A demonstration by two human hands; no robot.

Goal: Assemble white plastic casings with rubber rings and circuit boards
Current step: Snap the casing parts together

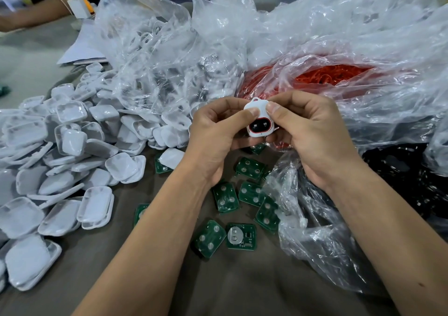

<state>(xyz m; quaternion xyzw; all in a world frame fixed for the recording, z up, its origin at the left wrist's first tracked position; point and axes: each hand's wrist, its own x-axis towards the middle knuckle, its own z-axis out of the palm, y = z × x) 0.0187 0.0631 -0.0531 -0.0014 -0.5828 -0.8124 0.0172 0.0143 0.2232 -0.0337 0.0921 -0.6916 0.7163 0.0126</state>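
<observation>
1. Both hands hold one white casing (pixel 259 118) up over the middle of the bench, in front of the bag of red rings (pixel 322 78). The left hand (pixel 218 133) has its grip closed on the casing's left edge, thumb pressed on top; the right hand (pixel 305 126) does the same on the right edge, with curled fingers behind.
2. A red ring shows along the casing's lower rim, around a dark opening. The step in hand looks like seating that ring, or pressing the parts together.
3. To do it well, walk both thumbs round the rim in small presses, so the ring beds evenly and does not bulge out on one side.
4. Support the back with the fingers, so that pressure does not twist the shell.
5. Check the small loop at the far end stays free of the ring.
6. The green boards (pixel 240 235) lie on the near bench below the hands; the loose casings are piled (pixel 60 160) to the left. Whether a board is already inside, I cannot tell.
</observation>
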